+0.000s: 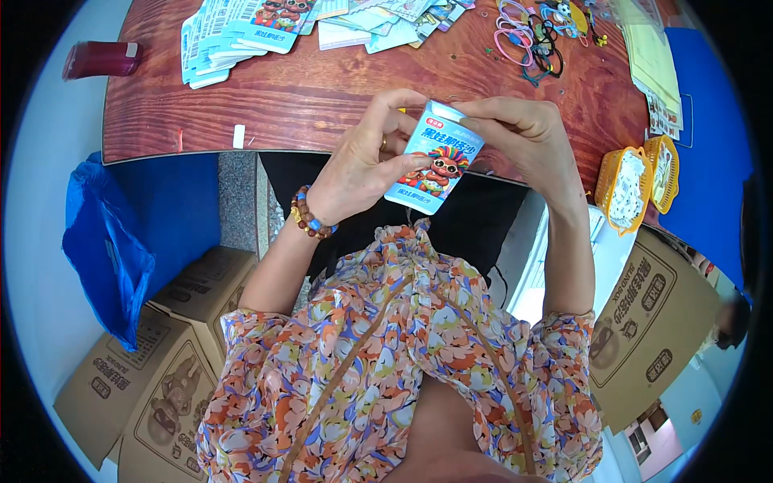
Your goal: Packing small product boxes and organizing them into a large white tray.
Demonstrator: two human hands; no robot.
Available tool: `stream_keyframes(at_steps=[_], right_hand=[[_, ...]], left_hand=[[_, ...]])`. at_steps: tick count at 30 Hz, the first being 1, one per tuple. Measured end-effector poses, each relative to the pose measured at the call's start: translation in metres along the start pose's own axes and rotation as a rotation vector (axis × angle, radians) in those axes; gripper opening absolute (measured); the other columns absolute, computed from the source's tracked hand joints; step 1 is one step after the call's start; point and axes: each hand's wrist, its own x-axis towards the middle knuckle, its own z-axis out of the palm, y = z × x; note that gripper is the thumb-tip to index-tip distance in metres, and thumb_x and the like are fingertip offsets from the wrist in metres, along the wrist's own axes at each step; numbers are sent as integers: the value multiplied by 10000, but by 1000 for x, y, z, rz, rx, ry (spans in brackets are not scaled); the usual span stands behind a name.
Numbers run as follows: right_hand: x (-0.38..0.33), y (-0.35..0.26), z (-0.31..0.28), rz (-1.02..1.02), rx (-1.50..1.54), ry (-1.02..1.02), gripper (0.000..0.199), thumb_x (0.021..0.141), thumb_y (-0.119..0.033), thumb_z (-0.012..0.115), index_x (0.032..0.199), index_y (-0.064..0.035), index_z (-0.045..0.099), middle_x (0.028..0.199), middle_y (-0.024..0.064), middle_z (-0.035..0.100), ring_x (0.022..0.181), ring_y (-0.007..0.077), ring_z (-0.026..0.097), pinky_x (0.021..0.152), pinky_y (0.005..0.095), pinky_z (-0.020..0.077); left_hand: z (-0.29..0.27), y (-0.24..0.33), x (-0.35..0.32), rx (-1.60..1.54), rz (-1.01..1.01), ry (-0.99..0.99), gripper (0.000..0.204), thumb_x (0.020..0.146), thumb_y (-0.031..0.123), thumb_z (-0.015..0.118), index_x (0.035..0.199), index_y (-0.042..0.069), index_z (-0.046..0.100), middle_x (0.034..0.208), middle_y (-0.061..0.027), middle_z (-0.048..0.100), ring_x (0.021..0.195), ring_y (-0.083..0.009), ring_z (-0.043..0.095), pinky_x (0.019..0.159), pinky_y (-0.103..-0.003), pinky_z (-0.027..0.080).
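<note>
- Two hands, both gripping one packet, which is held tilted in front of the table's near edge, above the lap.
- Left hand: closed on the packet's left side, thumb across its front, other fingers behind. One ring on a finger; beads in brown and blue at the wrist.
- Right hand: pinching the packet's top right corner between thumb and fingers.
- Packet front: light blue, with one cartoon figure in rainbow hair and sunglasses, a small red label with white lettering near the top, large dark characters under it, and a smaller line at the bottom.
- One table, reddish wood.
- Blue packets at the table's far left, overlapping too much to count; one shows the same cartoon front.
- Cards beside them, many, likewise uncountable.
- Hair ties, several, tangled, in pink, black and other colours.
- One maroon bottle at the left edge.
- Two orange baskets at the right, the nearer holding white pieces.
- One blue bag at the left.
- At least three cartons, two left and one right, printed with dark characters and cartoon figures.
</note>
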Motion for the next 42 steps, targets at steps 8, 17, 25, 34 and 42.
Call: stream_keyframes(at_steps=[8,17,25,34,42], right_hand=[[-4,-5,1,-132,-190,-30,233,914,-17,660,1139,19,707,1066,125,742,963,168,709,826,283,554],[-10,15,20,-466,-491,209,317,881,-106,696,1197,-84,691,1114,116,711,926,294,711,759,350,570],[0,19,24,-342,-245,79,320,894,-44,676,1214,-39,681,1177,124,684,960,215,694,802,298,555],[-15,27,26,-126,16,195,352,889,-53,697,1238,-22,663,1195,122,696,1049,232,683,902,318,532],[-10,34,15,-305,-132,201,305,883,-42,708,1186,-8,696,1167,113,707,1027,191,677,866,298,530]], left_hand=[[1,-4,1,-9,-25,16,624,873,20,694,1395,106,363,1055,-125,667,893,-174,700,750,-304,563],[6,-6,5,7,64,34,730,874,6,685,1515,136,360,1041,-89,616,889,-149,672,776,-304,566],[7,-8,5,3,19,29,745,865,15,695,1520,126,359,1031,-64,601,886,-128,657,782,-291,559],[10,-10,11,-42,44,63,669,881,23,698,1491,118,440,1092,-71,635,869,-109,664,782,-266,561],[5,-9,20,-104,7,-39,568,895,-3,677,1426,96,499,1072,-55,654,862,-83,671,744,-244,558]])
